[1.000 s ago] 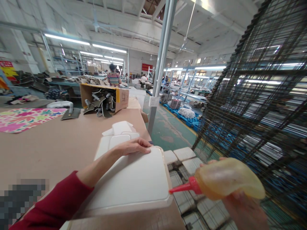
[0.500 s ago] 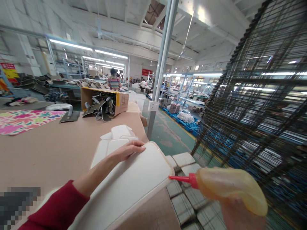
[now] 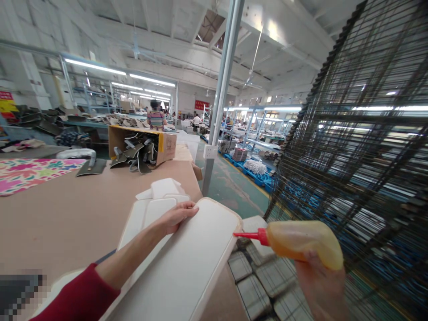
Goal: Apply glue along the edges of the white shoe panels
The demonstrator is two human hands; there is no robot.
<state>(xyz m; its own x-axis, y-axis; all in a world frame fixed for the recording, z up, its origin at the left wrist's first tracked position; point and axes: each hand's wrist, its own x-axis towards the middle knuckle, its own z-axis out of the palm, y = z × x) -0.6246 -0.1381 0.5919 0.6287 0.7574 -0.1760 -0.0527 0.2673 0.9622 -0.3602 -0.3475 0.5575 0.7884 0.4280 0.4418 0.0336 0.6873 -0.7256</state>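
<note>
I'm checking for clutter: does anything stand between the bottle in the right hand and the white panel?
Nothing visible does: the red nozzle of the bottle in the right hand reaches the edge of the white panel. The left hand is farther left on it, and the wire rack stands to the right, off that path.

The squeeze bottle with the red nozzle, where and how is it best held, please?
Probably around the wide, rounded body of the squeeze bottle, coming from below right, as the right hand does: the bottle lies nearly level, and its slim red nozzle points left to the edge of the white panel.
</note>
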